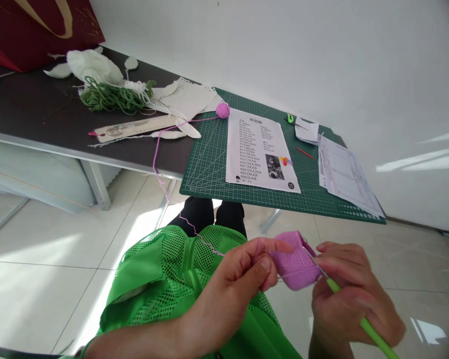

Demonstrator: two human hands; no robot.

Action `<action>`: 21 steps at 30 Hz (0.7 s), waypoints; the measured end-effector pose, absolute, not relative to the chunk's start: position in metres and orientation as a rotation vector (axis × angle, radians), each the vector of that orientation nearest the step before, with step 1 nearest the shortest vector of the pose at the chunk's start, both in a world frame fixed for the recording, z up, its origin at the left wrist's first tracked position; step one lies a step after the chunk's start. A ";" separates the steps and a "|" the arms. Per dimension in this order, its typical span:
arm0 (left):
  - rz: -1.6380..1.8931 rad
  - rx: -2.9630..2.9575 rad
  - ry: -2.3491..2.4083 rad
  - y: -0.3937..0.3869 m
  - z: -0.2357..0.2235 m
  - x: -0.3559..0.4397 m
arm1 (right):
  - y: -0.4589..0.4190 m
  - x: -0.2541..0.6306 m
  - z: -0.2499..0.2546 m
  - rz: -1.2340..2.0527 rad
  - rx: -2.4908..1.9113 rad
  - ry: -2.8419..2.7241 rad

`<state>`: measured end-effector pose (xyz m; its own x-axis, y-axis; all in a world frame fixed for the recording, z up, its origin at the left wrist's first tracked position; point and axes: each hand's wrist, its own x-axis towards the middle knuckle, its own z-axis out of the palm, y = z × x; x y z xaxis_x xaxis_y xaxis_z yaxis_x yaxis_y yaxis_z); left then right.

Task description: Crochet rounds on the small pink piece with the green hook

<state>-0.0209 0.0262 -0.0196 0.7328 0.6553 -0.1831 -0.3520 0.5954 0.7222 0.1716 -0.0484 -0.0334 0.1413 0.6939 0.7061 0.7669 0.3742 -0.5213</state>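
A pink crocheted piece (297,267), cup-shaped with a dark opening on its right, is up in front of my lap between both hands. My left hand (243,279) is closed at its left side, with pink yarn pinched in the fingers and the index finger stretched along the top. My right hand (353,294) is closed around a crochet hook with a green handle (374,336); its metal shaft reaches the edge of the opening. Pink yarn (200,237) runs from my left hand up to a small pink ball (223,110) on the table.
A printed pattern sheet (247,149) lies on a green cutting mat (209,169), near stitch markers (285,161), a red needle (305,153) and stacked papers (349,174). Green yarn (112,95), white yarn (93,66), a wooden ruler (134,128) and a red bag (33,30) are left.
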 end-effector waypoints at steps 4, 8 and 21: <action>0.663 0.814 0.517 0.028 -0.021 -0.019 | -0.034 0.153 -0.025 -0.003 -1.258 -1.390; 0.716 0.945 0.534 0.030 -0.023 -0.020 | -0.033 0.142 -0.018 0.304 -1.307 -1.280; 0.669 1.573 0.436 0.042 -0.026 -0.020 | -0.040 0.131 -0.014 0.602 -1.462 -1.233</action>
